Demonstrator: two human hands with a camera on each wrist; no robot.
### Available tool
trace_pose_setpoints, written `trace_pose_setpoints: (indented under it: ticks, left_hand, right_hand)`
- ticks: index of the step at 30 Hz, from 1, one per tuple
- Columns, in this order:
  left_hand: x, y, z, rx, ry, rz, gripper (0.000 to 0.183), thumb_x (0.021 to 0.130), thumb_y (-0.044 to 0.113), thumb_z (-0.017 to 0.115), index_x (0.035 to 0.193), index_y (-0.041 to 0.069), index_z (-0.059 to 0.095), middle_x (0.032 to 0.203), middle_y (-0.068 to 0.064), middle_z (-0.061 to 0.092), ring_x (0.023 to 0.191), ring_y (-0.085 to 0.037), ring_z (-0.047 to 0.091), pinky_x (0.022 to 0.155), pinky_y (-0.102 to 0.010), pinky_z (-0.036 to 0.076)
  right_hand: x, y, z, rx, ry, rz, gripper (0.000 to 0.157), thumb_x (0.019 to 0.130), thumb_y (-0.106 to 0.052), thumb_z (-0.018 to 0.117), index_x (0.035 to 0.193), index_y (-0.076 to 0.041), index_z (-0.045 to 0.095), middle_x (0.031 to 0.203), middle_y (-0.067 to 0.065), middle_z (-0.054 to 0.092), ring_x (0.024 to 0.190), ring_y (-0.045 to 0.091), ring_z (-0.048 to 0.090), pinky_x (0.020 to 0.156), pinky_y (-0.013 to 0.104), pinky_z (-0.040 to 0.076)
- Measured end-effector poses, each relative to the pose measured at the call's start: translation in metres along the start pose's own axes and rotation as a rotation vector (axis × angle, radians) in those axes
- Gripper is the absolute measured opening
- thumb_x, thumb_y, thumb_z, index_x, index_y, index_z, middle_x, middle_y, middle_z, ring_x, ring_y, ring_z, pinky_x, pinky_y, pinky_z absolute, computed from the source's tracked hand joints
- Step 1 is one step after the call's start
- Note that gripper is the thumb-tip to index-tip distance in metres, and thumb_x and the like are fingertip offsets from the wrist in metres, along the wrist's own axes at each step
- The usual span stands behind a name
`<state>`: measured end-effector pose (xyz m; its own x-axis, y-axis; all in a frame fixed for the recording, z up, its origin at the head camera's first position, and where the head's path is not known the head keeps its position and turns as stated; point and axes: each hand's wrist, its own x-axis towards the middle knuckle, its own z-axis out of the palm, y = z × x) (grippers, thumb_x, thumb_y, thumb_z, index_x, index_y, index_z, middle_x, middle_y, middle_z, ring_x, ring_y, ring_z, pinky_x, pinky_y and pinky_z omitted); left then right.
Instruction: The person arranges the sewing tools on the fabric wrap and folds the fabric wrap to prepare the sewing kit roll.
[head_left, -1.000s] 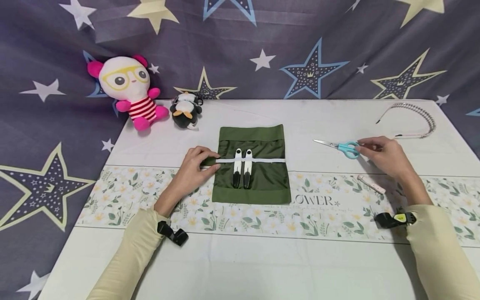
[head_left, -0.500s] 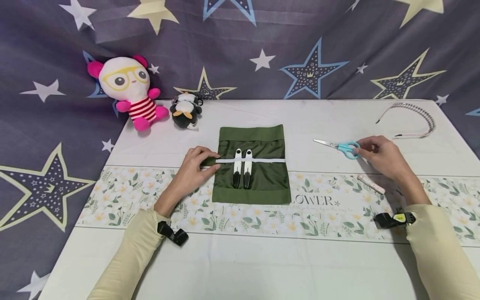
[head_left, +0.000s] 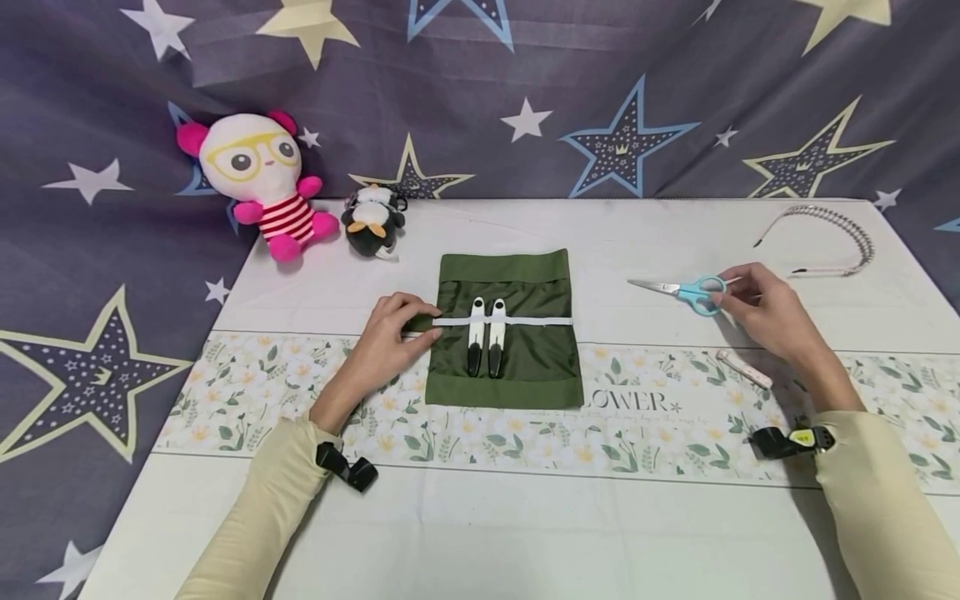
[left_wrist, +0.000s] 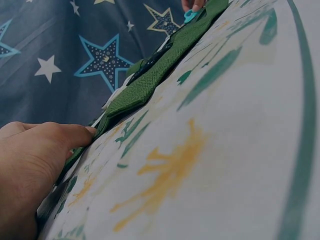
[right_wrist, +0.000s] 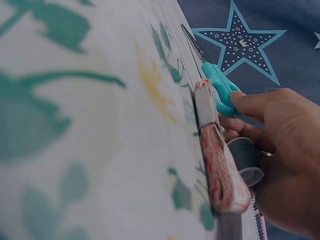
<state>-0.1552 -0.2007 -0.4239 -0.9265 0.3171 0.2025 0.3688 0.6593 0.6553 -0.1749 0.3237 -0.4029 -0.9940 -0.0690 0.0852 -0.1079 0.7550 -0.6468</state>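
My left hand (head_left: 390,333) holds the left edge of a green cloth organizer (head_left: 502,393) between thumb and fingers, beside its white elastic strap (head_left: 536,321). Two white tools with black tips (head_left: 476,333) sit side by side under that strap. On the right, my right hand (head_left: 772,312) pinches the handle loops of small turquoise scissors (head_left: 697,293), whose blades point left. In the right wrist view a grey thread spool (right_wrist: 245,157) shows close under the curled fingers. Near that hand lies a folded red-and-white tape (right_wrist: 220,170) with a paper band.
A pink-and-white plush toy (head_left: 255,175) and a small penguin plush (head_left: 371,221) are at the back left. A beaded headband (head_left: 862,237) lies at the back right. Behind the table (head_left: 480,533) hangs a dark star-patterned curtain (head_left: 525,75).
My right hand has shifted slightly up and its thumb and fingers now grip the scissors' loops, which have tilted a little. The left hand and organizer stay put.
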Motion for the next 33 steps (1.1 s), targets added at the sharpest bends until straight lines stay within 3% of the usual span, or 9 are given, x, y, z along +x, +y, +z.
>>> trace_pose_setpoints:
  ticks: [5,8,15,18,22,33]
  left_hand:
    - [0.0003,-0.0003,-0.0001,0.002,-0.002,-0.007,0.029,0.099,0.023,0.074,0.125,0.012,0.072,0.127,-0.008,0.057,0.12,-0.03,0.046,0.098,-0.052,0.041]
    - [0.0001,0.0001,-0.0001,0.0,-0.005,-0.011,0.029,0.099,0.024,0.074,0.125,0.012,0.072,0.127,-0.008,0.057,0.12,-0.03,0.046,0.099,-0.053,0.04]
    - [0.0006,-0.0001,0.0001,0.009,-0.001,-0.005,0.029,0.099,0.024,0.074,0.125,0.012,0.073,0.127,-0.008,0.058,0.121,-0.03,0.046,0.099,-0.053,0.04]
    - [0.0006,0.0,0.0003,0.01,0.0,-0.002,0.028,0.099,0.024,0.074,0.125,0.012,0.073,0.127,-0.008,0.058,0.121,-0.03,0.046,0.099,-0.053,0.04]
    - [0.0003,0.0001,0.0001,0.008,-0.001,-0.004,0.028,0.099,0.023,0.074,0.125,0.012,0.073,0.127,-0.008,0.058,0.121,-0.03,0.046,0.099,-0.053,0.04]
    - [0.0012,0.0,0.0008,0.008,0.004,-0.003,0.029,0.099,0.024,0.075,0.125,0.011,0.073,0.127,-0.009,0.058,0.121,-0.03,0.046,0.1,-0.053,0.04]
  right_hand:
    - [-0.0003,0.001,-0.0006,0.015,0.019,-0.024,0.039,0.108,-0.018,0.059,0.137,0.005,0.05,0.111,0.027,0.065,0.086,0.007,0.054,0.064,0.017,0.041]
    - [0.0,0.0015,-0.0011,0.04,0.046,-0.045,0.037,0.107,-0.017,0.061,0.136,0.005,0.052,0.106,0.024,0.066,0.081,0.002,0.053,0.062,0.017,0.041]
    - [0.0001,-0.0008,-0.0014,0.107,0.131,-0.069,0.034,0.105,-0.017,0.063,0.134,0.0,0.059,0.094,-0.008,0.062,0.08,0.005,0.055,0.065,0.017,0.041]
    - [0.0,-0.0017,-0.0008,0.134,0.153,-0.07,0.034,0.105,-0.019,0.063,0.134,-0.001,0.06,0.094,-0.014,0.061,0.082,0.004,0.057,0.069,0.014,0.042]
    - [0.0008,-0.0007,-0.0003,0.174,0.166,-0.07,0.035,0.104,-0.017,0.065,0.135,-0.002,0.061,0.095,-0.014,0.064,0.084,0.003,0.06,0.071,0.013,0.043]
    - [0.0033,-0.0074,0.0005,0.273,0.241,-0.123,0.03,0.101,-0.003,0.066,0.129,0.007,0.064,0.087,-0.008,0.069,0.068,0.008,0.059,0.058,0.016,0.039]
